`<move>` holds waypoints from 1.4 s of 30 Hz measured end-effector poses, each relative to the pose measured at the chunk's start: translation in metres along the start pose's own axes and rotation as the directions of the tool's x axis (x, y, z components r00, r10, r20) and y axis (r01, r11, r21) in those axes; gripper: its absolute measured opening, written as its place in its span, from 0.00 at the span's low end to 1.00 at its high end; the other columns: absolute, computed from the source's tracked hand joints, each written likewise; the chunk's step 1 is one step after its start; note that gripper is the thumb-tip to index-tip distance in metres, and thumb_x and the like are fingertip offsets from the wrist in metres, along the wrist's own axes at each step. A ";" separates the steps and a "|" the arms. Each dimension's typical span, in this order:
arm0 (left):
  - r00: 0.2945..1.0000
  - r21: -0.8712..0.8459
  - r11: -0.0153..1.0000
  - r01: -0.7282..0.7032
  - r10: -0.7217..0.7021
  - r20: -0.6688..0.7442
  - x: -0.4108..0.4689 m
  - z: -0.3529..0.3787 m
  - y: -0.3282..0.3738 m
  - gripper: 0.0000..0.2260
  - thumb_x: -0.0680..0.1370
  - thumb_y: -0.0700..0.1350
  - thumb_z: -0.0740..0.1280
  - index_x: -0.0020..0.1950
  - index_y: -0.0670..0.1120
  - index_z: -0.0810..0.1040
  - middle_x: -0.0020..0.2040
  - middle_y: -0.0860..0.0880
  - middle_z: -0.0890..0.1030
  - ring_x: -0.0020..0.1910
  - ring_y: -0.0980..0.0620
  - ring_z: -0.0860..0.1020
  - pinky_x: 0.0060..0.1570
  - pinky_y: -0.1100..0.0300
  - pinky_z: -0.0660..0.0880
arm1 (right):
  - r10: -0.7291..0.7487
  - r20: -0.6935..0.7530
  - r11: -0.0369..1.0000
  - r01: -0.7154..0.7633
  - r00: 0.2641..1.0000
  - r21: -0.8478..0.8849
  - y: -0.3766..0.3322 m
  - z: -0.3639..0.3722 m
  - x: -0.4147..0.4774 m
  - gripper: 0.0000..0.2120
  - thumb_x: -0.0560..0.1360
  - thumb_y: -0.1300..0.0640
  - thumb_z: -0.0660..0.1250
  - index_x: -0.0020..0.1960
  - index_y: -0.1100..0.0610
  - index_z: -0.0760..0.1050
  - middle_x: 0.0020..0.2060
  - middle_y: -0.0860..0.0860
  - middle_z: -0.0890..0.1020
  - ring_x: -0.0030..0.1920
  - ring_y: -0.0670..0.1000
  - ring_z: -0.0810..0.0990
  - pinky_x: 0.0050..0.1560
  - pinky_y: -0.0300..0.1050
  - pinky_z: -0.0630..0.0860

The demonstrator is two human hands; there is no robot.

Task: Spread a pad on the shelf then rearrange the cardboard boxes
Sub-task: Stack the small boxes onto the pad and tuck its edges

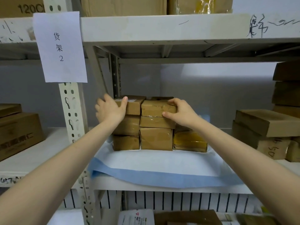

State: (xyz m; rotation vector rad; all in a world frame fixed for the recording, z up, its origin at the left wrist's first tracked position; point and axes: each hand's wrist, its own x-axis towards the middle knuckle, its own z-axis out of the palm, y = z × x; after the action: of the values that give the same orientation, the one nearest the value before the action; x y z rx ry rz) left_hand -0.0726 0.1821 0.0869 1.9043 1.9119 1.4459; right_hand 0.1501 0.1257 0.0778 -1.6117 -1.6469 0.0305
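A white pad with a blue edge [154, 161] lies spread on the middle shelf [162, 186]. On it stand two stacks of three taped cardboard boxes, with a yellow-taped box [190, 141] low at their right. My left hand [110, 109] grips the left side of the top left box [134, 105], thumb lying across its top. My right hand [179, 112] holds the top box of the middle stack [156, 108], fingers over its top right edge and thumb on its front.
A slotted upright post [71, 114] with a paper sign [60, 46] stands just left of the stacks. More boxes [266, 125] are piled at the right and on the neighbouring shelf at the left [17, 132]. The shelf beam above [162, 28] hangs low overhead.
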 end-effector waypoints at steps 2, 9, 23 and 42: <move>0.976 0.049 0.981 -0.185 0.190 -0.110 -0.012 0.000 0.004 0.28 0.77 0.53 0.65 0.73 0.43 0.61 0.71 0.39 0.62 0.70 0.40 0.62 0.66 0.46 0.65 | 0.011 -0.069 1.000 -0.011 0.998 -0.002 0.002 0.003 -0.003 0.31 0.72 0.46 0.72 0.67 0.54 0.62 0.65 0.53 0.64 0.58 0.51 0.70 0.59 0.43 0.70; 0.779 -0.077 0.775 -0.627 0.622 -0.081 -0.051 0.011 0.028 0.08 0.75 0.43 0.66 0.54 0.47 0.76 0.55 0.49 0.71 0.57 0.52 0.69 0.50 0.63 0.68 | -0.077 -0.110 0.997 0.073 0.991 -0.039 0.008 0.008 -0.015 0.25 0.74 0.47 0.69 0.67 0.53 0.65 0.64 0.52 0.67 0.59 0.49 0.71 0.57 0.39 0.70; 0.603 -0.352 0.584 -0.732 0.795 0.066 -0.141 0.068 0.140 0.03 0.74 0.43 0.66 0.46 0.48 0.78 0.46 0.51 0.72 0.50 0.51 0.73 0.46 0.58 0.73 | -0.148 -0.472 0.876 -0.107 0.869 -0.471 0.104 -0.120 -0.079 0.14 0.73 0.56 0.68 0.57 0.57 0.71 0.52 0.52 0.75 0.49 0.50 0.75 0.46 0.45 0.74; 0.801 -0.543 0.827 -0.145 0.420 0.426 -0.186 0.124 0.215 0.07 0.78 0.48 0.64 0.43 0.47 0.76 0.41 0.48 0.79 0.44 0.48 0.78 0.43 0.57 0.73 | -0.489 -0.225 0.650 0.181 0.843 -0.738 0.205 -0.190 -0.107 0.26 0.65 0.55 0.75 0.61 0.55 0.76 0.55 0.53 0.81 0.56 0.57 0.79 0.60 0.52 0.72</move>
State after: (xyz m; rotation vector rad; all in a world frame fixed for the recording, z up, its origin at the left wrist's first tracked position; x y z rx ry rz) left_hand 0.2071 0.0509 0.0562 2.0933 0.9236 1.1292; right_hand 0.4070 -0.0229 0.0398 -1.6146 -1.6778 -1.1979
